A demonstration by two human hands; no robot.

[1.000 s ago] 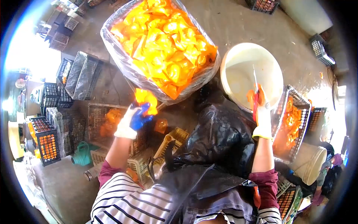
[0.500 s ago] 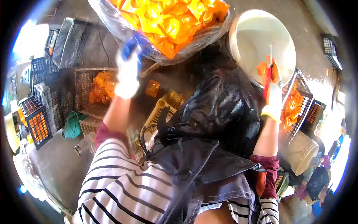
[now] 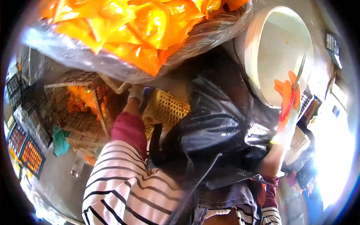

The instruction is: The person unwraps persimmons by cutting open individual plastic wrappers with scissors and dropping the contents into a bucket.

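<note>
My right hand [image 3: 288, 99], in a glove with orange fingers, is closed round red-handled scissors [image 3: 301, 71]. Their blade points up in front of the white bucket's [image 3: 258, 56] open mouth. Low at the left, my left hand [image 3: 135, 93] in a whitish glove reaches down beside a yellow plastic crate [image 3: 170, 107], under the near edge of the heap. Its fingers are mostly hidden, so I cannot see whether it holds anything. Shiny orange packets [image 3: 146, 30] are heaped on clear plastic sheeting [image 3: 123, 69] at the top of the view.
A brown crate [image 3: 56, 108] with orange pieces stands left of my left arm. Black crates [image 3: 32, 153] sit at the far left, near a teal cloth-like item [image 3: 60, 140]. A black apron [image 3: 210, 112] covers my lap. People [image 3: 303, 168] are at the right.
My left hand has moved down from the heap's edge to below it. The heap appears larger and nearer. My right hand, with the scissors, sits lower and farther right in view.
</note>
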